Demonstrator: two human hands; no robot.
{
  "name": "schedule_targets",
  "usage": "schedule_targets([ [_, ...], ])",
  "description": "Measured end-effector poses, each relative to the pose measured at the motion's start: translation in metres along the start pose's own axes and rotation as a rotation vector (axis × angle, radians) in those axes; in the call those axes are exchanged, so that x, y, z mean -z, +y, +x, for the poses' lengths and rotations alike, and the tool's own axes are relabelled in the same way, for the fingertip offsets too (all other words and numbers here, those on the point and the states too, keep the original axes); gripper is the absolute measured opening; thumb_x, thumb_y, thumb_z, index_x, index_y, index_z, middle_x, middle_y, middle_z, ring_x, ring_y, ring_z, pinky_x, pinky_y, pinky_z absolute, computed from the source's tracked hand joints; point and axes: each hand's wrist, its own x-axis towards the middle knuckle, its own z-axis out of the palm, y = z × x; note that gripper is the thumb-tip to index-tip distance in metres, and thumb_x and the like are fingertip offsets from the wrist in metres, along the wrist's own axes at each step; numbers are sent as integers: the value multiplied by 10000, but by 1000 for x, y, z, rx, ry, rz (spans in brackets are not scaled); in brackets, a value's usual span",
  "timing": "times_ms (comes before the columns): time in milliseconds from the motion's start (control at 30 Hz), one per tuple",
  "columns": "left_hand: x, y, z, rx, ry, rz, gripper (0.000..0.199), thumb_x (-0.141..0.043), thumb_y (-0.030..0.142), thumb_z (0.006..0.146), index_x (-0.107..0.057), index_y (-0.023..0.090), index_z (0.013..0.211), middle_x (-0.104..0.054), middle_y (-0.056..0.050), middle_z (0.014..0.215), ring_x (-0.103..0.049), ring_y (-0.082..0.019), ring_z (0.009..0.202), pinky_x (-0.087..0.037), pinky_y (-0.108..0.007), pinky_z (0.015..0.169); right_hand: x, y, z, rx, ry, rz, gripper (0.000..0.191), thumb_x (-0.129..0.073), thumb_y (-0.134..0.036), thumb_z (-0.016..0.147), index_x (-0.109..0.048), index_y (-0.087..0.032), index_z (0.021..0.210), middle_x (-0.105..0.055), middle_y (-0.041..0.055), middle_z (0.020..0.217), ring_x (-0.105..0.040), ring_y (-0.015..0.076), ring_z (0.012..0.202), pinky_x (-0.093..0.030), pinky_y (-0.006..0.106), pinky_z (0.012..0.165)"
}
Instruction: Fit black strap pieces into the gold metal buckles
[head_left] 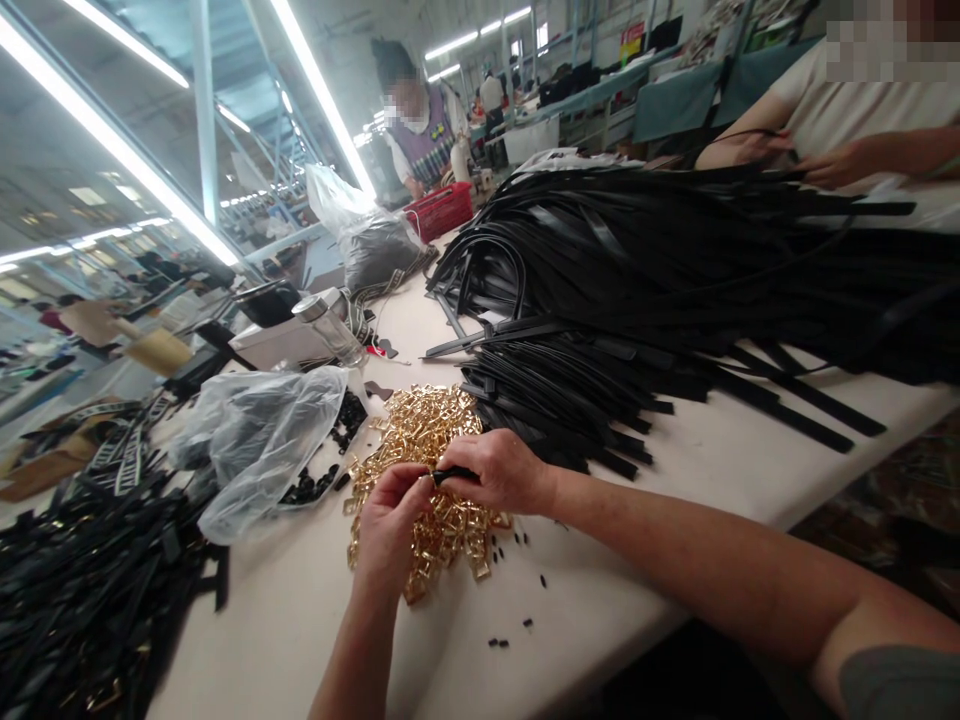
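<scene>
My right hand (501,468) is closed around a short dark piece that looks like the end of a black strap (454,476). Its tip meets the pinched thumb and fingers of my left hand (396,500); whatever small thing those fingers hold is mostly hidden. Both hands are just over a heap of gold metal buckles (427,420) on the pale table (450,670). Beside the heap, to the right, lies a bundle of black straps (555,385). Several tiny black pieces (543,580) are scattered on the table near my right forearm.
A large pile of black straps (637,240) covers the far right, with a co-worker's hands (847,160) behind it. A clear plastic bag (262,430) with small black parts stands left, near a glass jar (330,325). More black straps (82,590) lie lower left. A red basket (442,210) is farther back.
</scene>
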Motion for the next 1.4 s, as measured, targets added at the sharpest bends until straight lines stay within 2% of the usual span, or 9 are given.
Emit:
schedule_targets([
  [133, -6, -1, -2, 99, 9, -124, 353, -879, 309, 606, -680, 164, 858, -661, -23, 788, -615, -106, 643, -483, -146, 539, -1, -1, 0, 0, -7, -74, 137, -554, -290, 886, -620, -171, 867, -658, 25, 803, -577, 133, 677, -339, 247, 600],
  [267, -10, -2, -1, 205, -5, -292, 347, -894, 255, 578, -675, 169, 833, -664, -13, 814, -616, -83, 640, -532, -156, 620, 1, -3, 0, 19, -21, -123, 173, -518, -304, 915, -619, -167, 886, -650, 31, 800, -564, 129, 667, -319, 250, 591],
  [367, -11, -2, 0, 233, -4, -338, 340, -905, 227, 542, -676, 156, 784, -659, -18, 796, -619, -86, 655, -530, -146, 630, 3, -6, 0, 11, -51, -113, 172, -515, -298, 916, -622, -165, 893, -650, 37, 814, -558, 129, 677, -317, 250, 597],
  [467, -7, 1, 2, 199, -10, -311, 326, -902, 231, 543, -671, 154, 759, -642, -6, 742, -601, -80, 621, -519, -141, 603, 9, -8, 2, -46, -85, -40, 120, -556, -249, 865, -626, -168, 919, -660, 34, 839, -545, 128, 694, -324, 245, 611],
  [700, 11, 10, 5, 66, 21, -235, 280, -888, 226, 570, -676, 152, 738, -618, 5, 735, -576, -66, 602, -509, -128, 585, 35, -13, 11, -252, -292, 1, 91, -554, -210, 788, -637, -173, 794, -605, 17, 670, -439, 117, 587, -254, 253, 547],
  [900, 4, 9, 4, 136, 29, -306, 320, -907, 222, 531, -687, 153, 752, -633, -4, 735, -609, -85, 644, -533, -142, 642, 26, -15, 9, -262, -264, 59, 115, -533, -147, 766, -641, -162, 806, -617, 26, 704, -443, 114, 608, -279, 247, 568],
  [1067, -1, 8, 2, 163, 23, -339, 355, -919, 208, 515, -691, 148, 780, -663, -11, 762, -626, -89, 643, -531, -143, 630, 19, -13, 7, -304, -224, 155, 113, -525, -149, 770, -635, -154, 799, -579, 1, 663, -444, 98, 594, -292, 231, 570],
  [1233, -1, 4, 1, 77, 20, -243, 380, -897, 258, 581, -693, 158, 886, -689, -23, 821, -646, -107, 684, -538, -174, 669, 17, -11, 8, -380, -223, 273, 102, -523, -158, 782, -618, -149, 746, -521, -29, 600, -432, 80, 552, -285, 215, 532],
  [1400, -3, -2, -1, 17, -39, -111, 392, -863, 269, 645, -681, 162, 976, -704, -53, 893, -655, -139, 787, -535, -209, 724, 11, -10, 6, -383, -201, 298, 121, -539, -201, 804, -638, -146, 760, -542, -24, 625, -446, 82, 573, -298, 215, 545],
])
